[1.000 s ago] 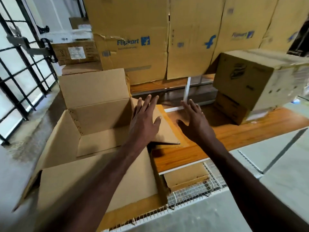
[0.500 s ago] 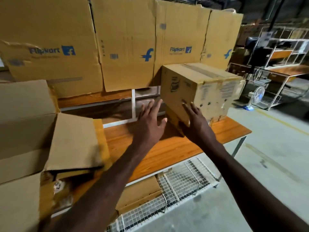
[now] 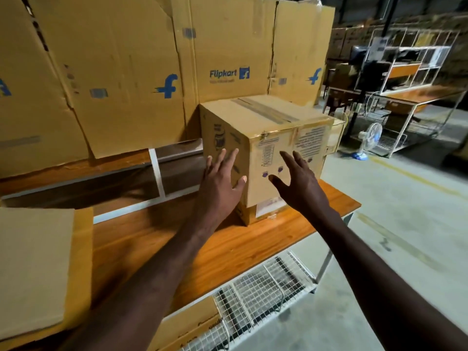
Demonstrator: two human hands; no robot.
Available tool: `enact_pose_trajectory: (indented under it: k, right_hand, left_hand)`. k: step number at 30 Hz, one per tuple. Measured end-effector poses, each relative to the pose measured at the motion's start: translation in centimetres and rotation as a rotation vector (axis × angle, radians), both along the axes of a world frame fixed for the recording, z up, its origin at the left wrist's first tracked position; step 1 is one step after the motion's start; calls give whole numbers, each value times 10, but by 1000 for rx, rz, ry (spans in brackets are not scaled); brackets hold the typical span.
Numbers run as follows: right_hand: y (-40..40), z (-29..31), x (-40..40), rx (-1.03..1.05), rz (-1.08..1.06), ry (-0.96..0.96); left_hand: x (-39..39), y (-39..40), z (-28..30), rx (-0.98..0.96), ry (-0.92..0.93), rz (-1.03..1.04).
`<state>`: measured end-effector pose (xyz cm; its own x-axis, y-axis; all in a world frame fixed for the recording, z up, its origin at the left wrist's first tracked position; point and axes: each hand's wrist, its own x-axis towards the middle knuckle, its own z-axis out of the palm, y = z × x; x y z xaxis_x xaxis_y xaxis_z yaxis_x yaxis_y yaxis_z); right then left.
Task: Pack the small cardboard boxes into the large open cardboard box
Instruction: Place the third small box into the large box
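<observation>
Head: taped corrugated cube box (image 3: pixel 273 148)

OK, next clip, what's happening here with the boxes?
A person is reaching with both hands for a taped cardboard box standing on a wooden table. The left hand lies with straight fingers against the box's left face; the right hand is spread open in front of its labelled face, and contact there is unclear. Neither hand grips it and the box rests on the table. A cardboard flap shows at the left edge; flattened Flipkart cartons lean behind.
</observation>
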<state>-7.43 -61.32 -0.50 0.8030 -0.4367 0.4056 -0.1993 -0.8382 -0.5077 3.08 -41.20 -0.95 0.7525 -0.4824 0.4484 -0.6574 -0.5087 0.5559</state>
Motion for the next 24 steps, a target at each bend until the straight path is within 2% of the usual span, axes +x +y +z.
enact_pose_trajectory:
  k: [6, 10, 14, 17, 22, 24]
  right_hand:
    - [-92, 9, 44, 19, -32, -126]
    - [-159, 6, 67, 93, -95, -296]
    - [-240, -25, 93, 294, -184, -355]
    - [-292, -61, 112, 508, -207, -270]
    - [-322, -104, 123, 958, 107, -128]
    - [-327, -108, 126, 1068, 250, -87]
  left_hand:
    - [35, -53, 5, -46, -46, 51]
    - [59, -82, -12, -129, 50, 116]
    - [78, -112, -28, -310, 419, 344]
    - [86, -133, -56, -403, 659, 517]
    - [102, -152, -104, -679, 1093, 669]
    - [96, -157, -108, -781, 1156, 670]
